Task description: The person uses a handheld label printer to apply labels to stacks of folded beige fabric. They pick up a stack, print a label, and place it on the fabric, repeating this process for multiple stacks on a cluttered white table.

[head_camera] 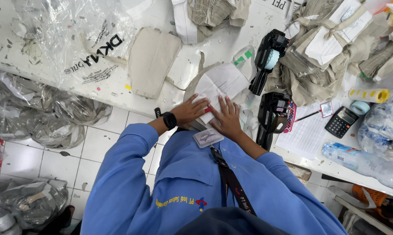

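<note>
Flat hands (209,114) on creased white paper (220,82)

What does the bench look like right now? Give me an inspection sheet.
Surface: white table, speckled with scraps.
Job's things: white paper sheet on a stack of beige cut pieces.
Clutter: two black label guns, calculator, tape rolls, water bottle, tied beige bundles, clear plastic bags.
Grips: left hand and right hand flat on the stack.
Cables: nothing seen.
Surroundings: tiled floor, more bags.
</note>
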